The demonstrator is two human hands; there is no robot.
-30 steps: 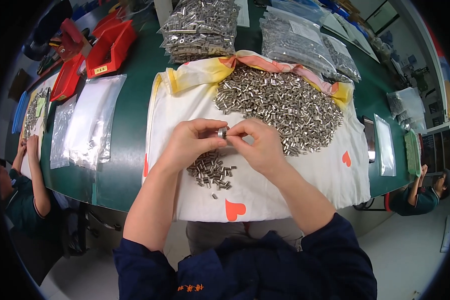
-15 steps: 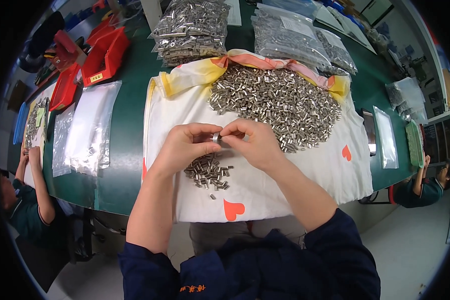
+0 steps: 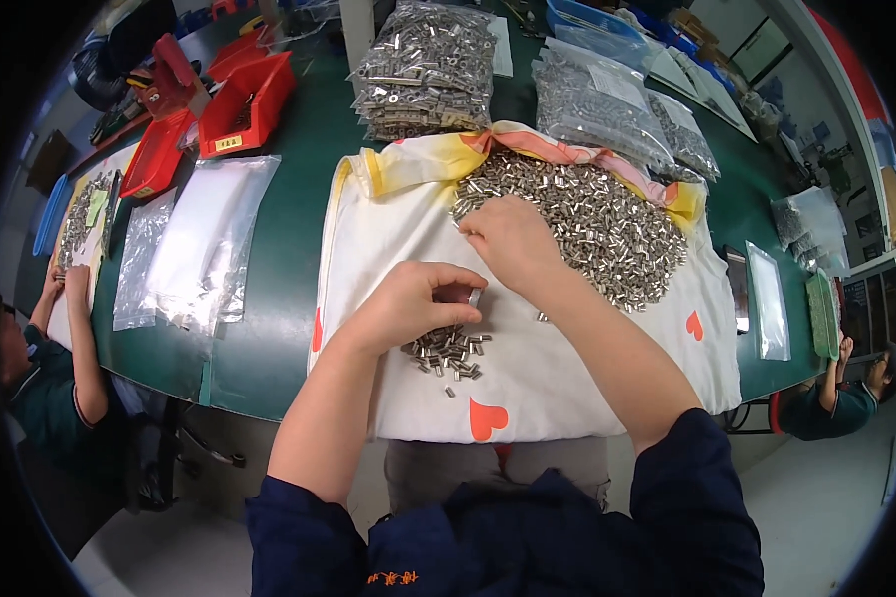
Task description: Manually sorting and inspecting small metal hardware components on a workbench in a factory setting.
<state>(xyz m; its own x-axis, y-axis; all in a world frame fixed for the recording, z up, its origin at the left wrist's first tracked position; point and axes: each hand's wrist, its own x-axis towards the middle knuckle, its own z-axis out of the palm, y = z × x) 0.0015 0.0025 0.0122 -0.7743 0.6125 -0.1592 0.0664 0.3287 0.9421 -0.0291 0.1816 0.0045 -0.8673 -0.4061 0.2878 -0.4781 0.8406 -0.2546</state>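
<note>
My left hand [image 3: 415, 306] is closed, thumb and fingers pinching a small silvery ring-like metal piece [image 3: 475, 297] above the white cloth. Below it lies a small heap of short metal cylinders [image 3: 451, 350], partly covered by the hand. My right hand [image 3: 513, 244] is over the left edge of a large pile of similar cylinders [image 3: 617, 234]. Its fingertips are pressed together; whatever is between them is too small or hidden to make out. Both piles rest on the white cloth [image 3: 587, 383] with red hearts and a bunched yellow-and-pink far edge.
Bags of metal parts [image 3: 426, 70] and further filled bags [image 3: 607, 104] stand behind the cloth on the green table [image 3: 279, 328]. Flat plastic bags [image 3: 209, 239] and red bins [image 3: 244, 104] lie left. Co-workers [image 3: 55, 368] sit at either side.
My right hand has left the metal piece and moved up and away to the large pile's left edge. My left hand still holds the ring-like piece. The whole view has shifted slightly.
</note>
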